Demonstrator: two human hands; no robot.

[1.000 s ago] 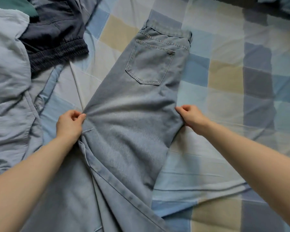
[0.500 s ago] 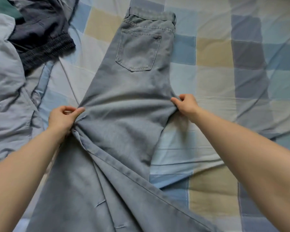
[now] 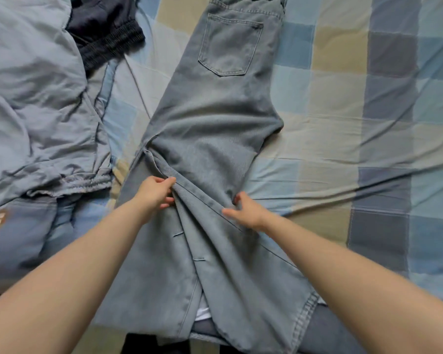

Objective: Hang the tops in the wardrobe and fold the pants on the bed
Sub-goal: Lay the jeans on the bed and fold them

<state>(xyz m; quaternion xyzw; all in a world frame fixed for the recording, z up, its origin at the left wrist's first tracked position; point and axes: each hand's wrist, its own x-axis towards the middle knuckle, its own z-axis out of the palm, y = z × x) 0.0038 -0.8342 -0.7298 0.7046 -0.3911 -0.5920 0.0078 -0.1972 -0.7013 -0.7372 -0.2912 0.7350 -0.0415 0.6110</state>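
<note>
Light blue jeans (image 3: 215, 129) lie lengthwise on the checked bed sheet (image 3: 343, 103), folded leg over leg, back pocket up, waistband at the far end and hems hanging over the near edge. My left hand (image 3: 155, 192) pinches the seam edge of the upper leg near the knee. My right hand (image 3: 246, 210) grips the right edge of the same leg, fingers curled into the denim. The two hands are close together at mid-leg, and the fabric bunches between them.
A crumpled grey-blue garment (image 3: 36, 98) covers the left side of the bed. A dark garment with a ribbed hem (image 3: 105, 34) lies at the upper left. A blue garment with orange lettering (image 3: 16, 236) sits at the near left. Open sheet stretches to the right.
Both hands left the hip-level edges of the jeans and slid down the leg toward me, coming closer together. The view tilted so the hems and near bed edge show.
</note>
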